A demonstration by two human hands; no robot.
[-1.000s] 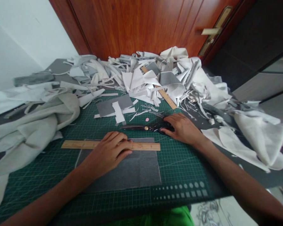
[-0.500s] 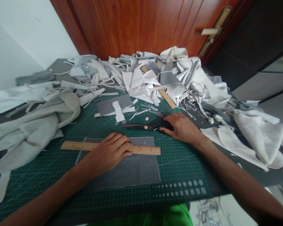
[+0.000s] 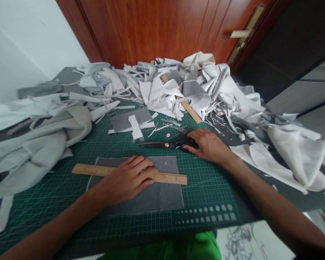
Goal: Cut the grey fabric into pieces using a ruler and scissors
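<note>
A grey rectangle of cloth [image 3: 151, 198] lies flat on the green cutting mat [image 3: 206, 184]. Across it, slightly slanted, rests a wooden ruler [image 3: 170, 177]. My left hand [image 3: 134, 177] is over the ruler's middle and holds it, fingers on the far side and thumb towards me; part of the ruler is hidden beneath. To the right, my right hand [image 3: 208, 144] is closed around the handles of black scissors [image 3: 166, 145], which lie on the mat with blades pointing left. A small pink disc [image 3: 168, 135] sits just beyond the scissors.
Heaped white and grey cloth scraps [image 3: 162, 92] line the back of the table, with a second wooden ruler [image 3: 191, 111] among them. Large pale fabric [image 3: 43, 151] lies at left. A small grey piece [image 3: 121, 120] with white strips lies behind the scissors. White cloth [image 3: 295, 155] is at right.
My left hand has shifted the ruler slightly to the right and towards me, its right end now lower and more slanted. My right hand and the scissors stay in place.
</note>
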